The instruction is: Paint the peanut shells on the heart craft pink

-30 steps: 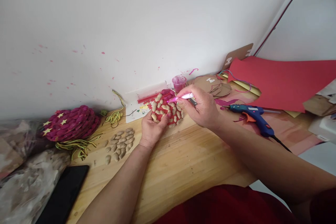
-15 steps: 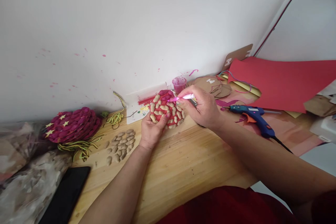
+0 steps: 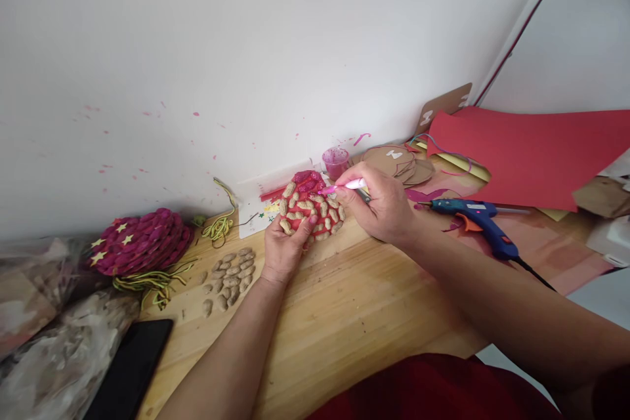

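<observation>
My left hand [image 3: 285,246] grips the lower left edge of a red disc [image 3: 323,211] covered with unshelled peanuts, its thumb on the front. Peanuts at the disc's top [image 3: 308,180] are coated in wet-looking magenta paint; the others are bare tan. In my right hand [image 3: 381,200] is a slim white paintbrush [image 3: 355,184], pinched between thumb and fingers. Its pink tip meets or hovers just over the disc's upper middle; I cannot tell which. Behind the disc stands a clear cup of pink paint [image 3: 335,163].
Loose peanuts [image 3: 233,275] lie left on the wooden table [image 3: 344,321]. Beyond them are magenta peanut discs with stars [image 3: 142,241], yellow-green yarn [image 3: 155,279] and a black phone [image 3: 130,371]. Rightward are cardboard circles [image 3: 388,161], a blue glue gun [image 3: 480,216] and red sheet [image 3: 536,151].
The brush tip has shifted slightly right and down across the disc. Magenta paint shows a little further down the upper peanuts. My left hand keeps its hold, and the view has moved slightly.
</observation>
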Tool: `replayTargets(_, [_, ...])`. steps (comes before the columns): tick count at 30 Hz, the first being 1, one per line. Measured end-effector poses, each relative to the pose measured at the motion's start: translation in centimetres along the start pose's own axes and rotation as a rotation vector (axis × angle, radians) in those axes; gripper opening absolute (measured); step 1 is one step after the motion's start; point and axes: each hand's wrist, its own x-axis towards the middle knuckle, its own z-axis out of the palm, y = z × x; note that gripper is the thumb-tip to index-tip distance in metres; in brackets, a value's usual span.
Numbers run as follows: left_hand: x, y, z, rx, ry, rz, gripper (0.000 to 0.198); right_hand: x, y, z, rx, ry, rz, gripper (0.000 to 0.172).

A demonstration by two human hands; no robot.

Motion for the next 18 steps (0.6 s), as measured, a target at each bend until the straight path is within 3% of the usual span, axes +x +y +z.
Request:
replayTargets(9, [-0.07,0.65,0.13,-0.035,-0.032,-0.055,0.040,-0.18,0.89,0.41,0.021,-0.029,-0.117,0.005])
replayTargets(18, [0.09,0.08,-0.01,-0.083,-0.031,-0.052,0.040,-0.13,0.84,0.37,0.035,-0.039,-0.093,0.004])
